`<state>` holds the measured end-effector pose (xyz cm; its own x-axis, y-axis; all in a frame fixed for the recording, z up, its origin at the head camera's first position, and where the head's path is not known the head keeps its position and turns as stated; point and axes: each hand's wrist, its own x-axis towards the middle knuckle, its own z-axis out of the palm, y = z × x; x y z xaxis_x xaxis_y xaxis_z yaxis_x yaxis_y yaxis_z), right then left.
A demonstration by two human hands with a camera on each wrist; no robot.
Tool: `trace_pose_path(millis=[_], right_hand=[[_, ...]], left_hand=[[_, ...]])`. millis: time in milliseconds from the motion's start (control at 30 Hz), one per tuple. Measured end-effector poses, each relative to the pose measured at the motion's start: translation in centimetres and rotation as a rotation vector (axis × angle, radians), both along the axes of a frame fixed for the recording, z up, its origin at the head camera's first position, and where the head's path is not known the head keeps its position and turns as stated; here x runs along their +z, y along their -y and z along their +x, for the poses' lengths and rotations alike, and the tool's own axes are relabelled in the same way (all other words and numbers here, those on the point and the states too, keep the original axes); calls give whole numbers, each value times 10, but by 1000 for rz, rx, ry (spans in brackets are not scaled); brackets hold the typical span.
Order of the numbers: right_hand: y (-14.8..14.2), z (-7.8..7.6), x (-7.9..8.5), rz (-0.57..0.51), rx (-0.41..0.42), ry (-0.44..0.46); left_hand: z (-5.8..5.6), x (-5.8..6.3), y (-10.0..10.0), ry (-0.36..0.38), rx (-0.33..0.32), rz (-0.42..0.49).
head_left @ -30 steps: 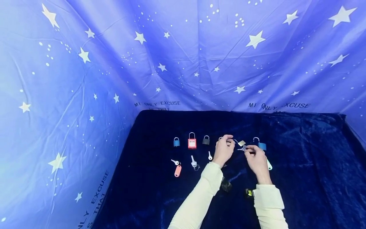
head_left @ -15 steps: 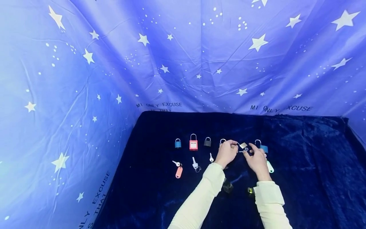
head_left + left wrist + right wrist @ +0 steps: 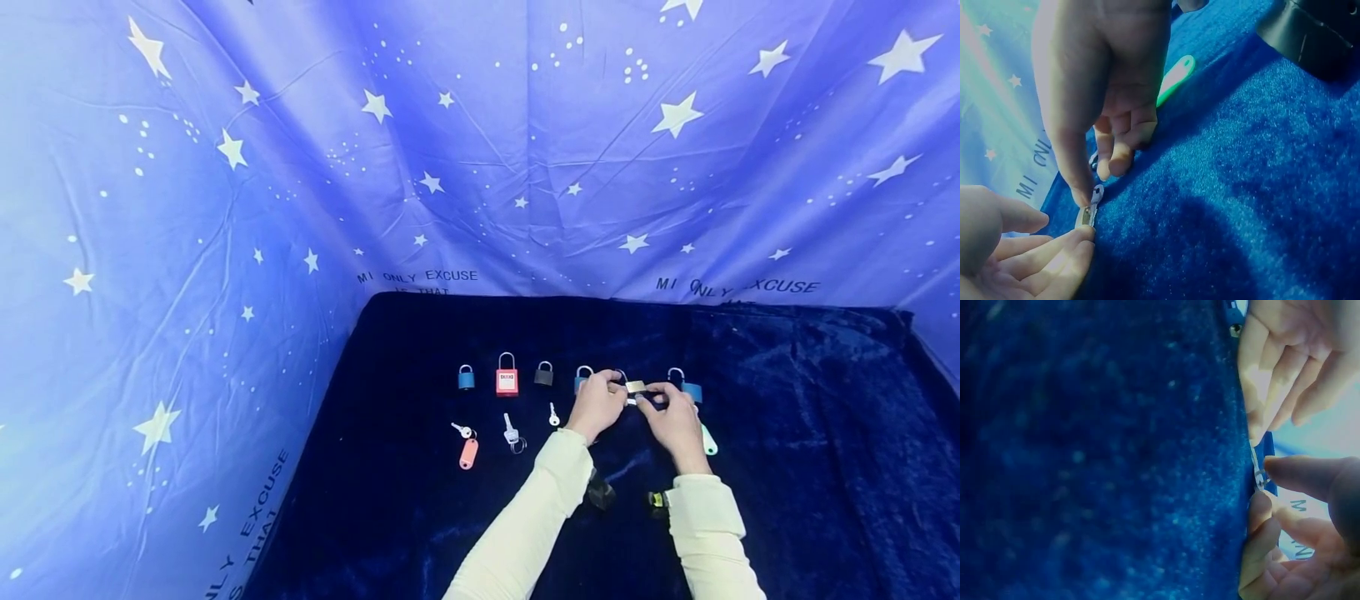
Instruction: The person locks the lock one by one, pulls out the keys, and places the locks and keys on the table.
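A small brass padlock (image 3: 636, 387) lies between both hands, with a silver key (image 3: 1098, 192) right beside it. My left hand (image 3: 597, 404) comes in from the left. In the left wrist view its straight fingertips touch the end of the padlock, while the thumb stays apart. My right hand (image 3: 672, 421) reaches in from the right and pinches the key by its bow, close to the padlock, as the right wrist view shows. Whether the key is in the keyhole cannot be seen. Behind my left hand stands a partly hidden blue padlock (image 3: 582, 383).
On the dark blue velvet cloth (image 3: 420, 525) lie a blue padlock (image 3: 467, 378), a red padlock (image 3: 507, 382) and a black padlock (image 3: 543, 374). Keys lie before them, one with an orange tag (image 3: 468, 454). At right are an open blue padlock (image 3: 691, 392) and a green tag (image 3: 708, 442).
The brass padlock has turned from tilted to nearly level. My right hand let its index finger rise off the keys, then brought it back beside the padlock. The left hand moved slightly right.
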<state>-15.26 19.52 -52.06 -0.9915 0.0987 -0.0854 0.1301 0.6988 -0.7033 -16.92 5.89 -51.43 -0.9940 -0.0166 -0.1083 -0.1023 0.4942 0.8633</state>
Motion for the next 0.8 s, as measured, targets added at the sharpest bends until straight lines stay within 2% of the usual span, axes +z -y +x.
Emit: trace_pose_path(millis=[233, 533, 800], right_hand=[[1, -2, 0, -1, -30, 46], [3, -9, 4, -13, -43, 20], [7, -13, 3, 8, -27, 15]], left_hand=[[0, -1, -1, 2, 5, 28], [0, 0, -2, 14, 4, 17], [0, 1, -3, 50, 8, 54]])
